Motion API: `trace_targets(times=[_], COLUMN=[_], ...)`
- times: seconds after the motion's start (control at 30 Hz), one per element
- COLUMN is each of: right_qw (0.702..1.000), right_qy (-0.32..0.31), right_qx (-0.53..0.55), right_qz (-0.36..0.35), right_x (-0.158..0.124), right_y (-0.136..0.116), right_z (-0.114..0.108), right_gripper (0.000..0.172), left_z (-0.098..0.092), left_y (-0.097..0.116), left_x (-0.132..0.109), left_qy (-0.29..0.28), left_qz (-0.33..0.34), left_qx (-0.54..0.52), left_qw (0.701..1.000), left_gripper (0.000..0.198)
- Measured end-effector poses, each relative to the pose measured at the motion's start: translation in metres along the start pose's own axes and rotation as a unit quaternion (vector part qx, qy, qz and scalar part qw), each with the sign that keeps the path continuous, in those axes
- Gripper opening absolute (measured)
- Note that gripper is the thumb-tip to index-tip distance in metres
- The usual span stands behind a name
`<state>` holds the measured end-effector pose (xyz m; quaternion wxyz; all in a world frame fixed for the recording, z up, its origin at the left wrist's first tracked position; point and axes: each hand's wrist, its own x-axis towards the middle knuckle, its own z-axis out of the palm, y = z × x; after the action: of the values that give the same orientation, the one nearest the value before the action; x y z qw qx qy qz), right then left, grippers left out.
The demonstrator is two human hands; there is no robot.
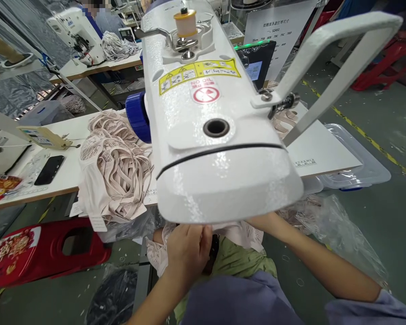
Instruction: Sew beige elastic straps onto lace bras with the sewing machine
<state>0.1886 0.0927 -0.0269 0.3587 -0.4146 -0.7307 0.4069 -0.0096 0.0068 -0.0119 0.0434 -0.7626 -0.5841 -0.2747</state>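
Observation:
Below the front of a white sewing machine (223, 185), a beige lace bra (252, 235) hangs over my lap. My left hand (186, 249) is closed on its edge, thumb and fingers pressed together. To the right, my right hand (264, 222) reaches in beside the same cloth, but the machine head covers its fingers. The needle and the middle of the cloth are also hidden behind the head. A big heap of beige bras (122, 167) with straps and lace lies to the left of the machine, partly hanging over the table edge.
A phone (49, 170) and a yellowish control box (45, 136) lie on the left of the white table (328, 151). A red stool (47, 253) stands at lower left. A clear plastic lid (362, 162) juts out at right. Another person (104, 22) sits behind.

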Motion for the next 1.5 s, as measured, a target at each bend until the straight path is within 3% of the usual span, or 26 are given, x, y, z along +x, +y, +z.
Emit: trace_targets(times=[0.1, 0.2, 0.3, 0.43, 0.5, 0.57, 0.63, 0.7, 0.77, 0.83, 0.9, 0.97, 1.0, 1.03, 1.07, 1.13, 1.2, 1.33, 1.43, 1.5], right_qw=[0.999, 0.999, 0.998, 0.993, 0.983, 0.967, 0.953, 0.941, 0.910, 0.859, 0.827, 0.846, 0.869, 0.895, 0.921, 0.966, 0.991, 0.999, 0.999, 0.998], right_qy=[0.011, 0.012, -0.021, -0.118, -0.166, -0.203, -0.215, -0.206, -0.176, -0.120, -0.047, 0.015, 0.036, 0.051, 0.058, 0.052, 0.043, 0.008, 0.005, 0.009], right_qx=[0.025, 0.000, -0.041, -0.007, 0.068, 0.146, 0.199, 0.256, 0.349, 0.440, 0.469, 0.428, 0.389, 0.343, 0.292, 0.185, 0.080, -0.020, -0.044, -0.068], right_qz=[0.033, 0.047, 0.041, 0.028, 0.031, 0.055, 0.073, 0.083, 0.137, 0.234, 0.306, 0.316, 0.303, 0.281, 0.252, 0.172, 0.095, 0.027, 0.017, 0.011], right_x=[-0.005, -0.011, -0.024, -0.056, -0.070, -0.075, -0.071, -0.061, -0.050, -0.043, -0.042, -0.045, -0.047, -0.050, -0.052, -0.057, -0.063, -0.073, -0.075, -0.072], right_y=[0.005, 0.010, 0.004, -0.022, -0.036, -0.043, -0.044, -0.041, -0.037, -0.032, -0.025, -0.017, -0.012, -0.007, -0.002, 0.007, 0.015, 0.021, 0.016, 0.012], right_z=[-0.001, -0.005, -0.009, -0.003, 0.006, 0.020, 0.041, 0.065, 0.089, 0.106, 0.113, 0.113, 0.113, 0.112, 0.111, 0.110, 0.106, 0.085, 0.072, 0.070], right_gripper=[0.040, 0.040, 0.030, 0.042, 0.045, 0.046, 0.048, 0.061, 0.071, 0.059, 0.046, 0.045, 0.045, 0.043, 0.040, 0.030, 0.022, 0.018, 0.023, 0.031], left_z=[-0.003, -0.006, -0.009, -0.014, -0.018, -0.026, -0.037, -0.048, -0.054, -0.053, -0.044, -0.029, -0.020, -0.011, -0.001, 0.016, 0.027, 0.029, 0.018, 0.013], left_y=[-0.002, -0.005, -0.011, -0.013, -0.014, -0.016, -0.021, -0.028, -0.034, -0.039, -0.043, -0.045, -0.044, -0.041, -0.038, -0.030, -0.022, -0.011, -0.005, 0.000], left_x=[-0.001, 0.004, 0.012, 0.012, 0.004, -0.007, -0.018, -0.025, -0.029, -0.031, -0.033, -0.037, -0.039, -0.042, -0.044, -0.048, -0.050, -0.048, -0.044, -0.042], left_qy=[-0.044, -0.103, -0.181, -0.323, -0.344, -0.312, -0.262, -0.222, -0.215, -0.244, -0.255, -0.184, -0.137, -0.109, -0.107, -0.159, -0.184, -0.126, -0.137, -0.146], left_qz=[-0.128, -0.219, -0.242, -0.207, -0.216, -0.260, -0.311, -0.343, -0.358, -0.357, -0.341, -0.330, -0.331, -0.340, -0.353, -0.370, -0.374, -0.384, -0.333, -0.304], left_qx=[-0.125, -0.262, -0.350, -0.446, -0.520, -0.563, -0.560, -0.542, -0.529, -0.517, -0.455, -0.318, -0.255, -0.232, -0.251, -0.365, -0.445, -0.432, -0.399, -0.401], left_qw=[0.983, 0.934, 0.887, 0.809, 0.751, 0.719, 0.721, 0.735, 0.739, 0.739, 0.783, 0.869, 0.898, 0.905, 0.895, 0.839, 0.793, 0.807, 0.844, 0.852], left_gripper=[0.024, 0.028, 0.034, 0.040, 0.046, 0.048, 0.047, 0.043, 0.041, 0.041, 0.036, 0.029, 0.028, 0.028, 0.030, 0.037, 0.040, 0.037, 0.033, 0.033])
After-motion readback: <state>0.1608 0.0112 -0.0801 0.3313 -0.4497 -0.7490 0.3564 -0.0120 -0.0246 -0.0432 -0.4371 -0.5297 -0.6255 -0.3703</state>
